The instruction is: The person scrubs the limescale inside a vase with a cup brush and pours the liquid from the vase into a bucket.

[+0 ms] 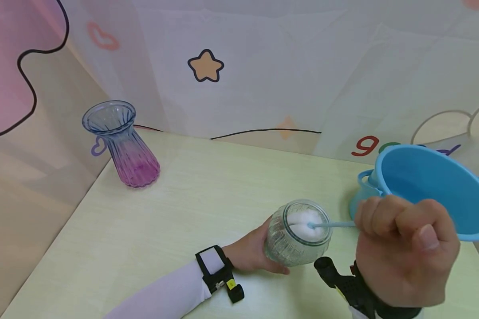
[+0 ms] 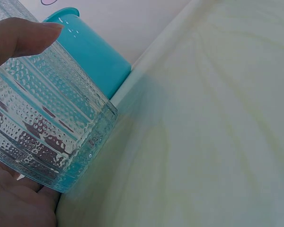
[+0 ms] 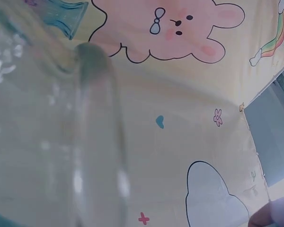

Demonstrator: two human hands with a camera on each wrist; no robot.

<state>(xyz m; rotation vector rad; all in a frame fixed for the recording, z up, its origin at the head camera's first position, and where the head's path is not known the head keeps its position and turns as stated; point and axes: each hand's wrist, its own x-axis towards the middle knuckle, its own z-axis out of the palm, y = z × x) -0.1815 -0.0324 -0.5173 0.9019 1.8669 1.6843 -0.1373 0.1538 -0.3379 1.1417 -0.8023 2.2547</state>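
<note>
A textured clear glass jar [image 1: 281,248] stands slightly tilted in the head view. My left hand [image 1: 251,250] holds it from the left side, thumb and fingers around its wall. In the left wrist view the jar [image 2: 42,123] lies between the thumb [image 2: 31,38] and the other fingers. My right hand [image 1: 407,248] is curled round the thin light-blue handle of a sponge brush [image 1: 339,224]. The brush's white sponge head is inside the mouth of the jar. In the right wrist view the jar's glass [image 3: 47,142] is large and blurred, with right-hand fingers [image 3: 270,217] at the lower right corner.
A light-blue bucket [image 1: 427,186] stands at the right, partly behind my right hand. At the far left of the pale table [image 1: 175,186] is a ribbed glass vase [image 1: 133,159], blue above and pink below. A printed cloth [image 1: 263,79] borders the back.
</note>
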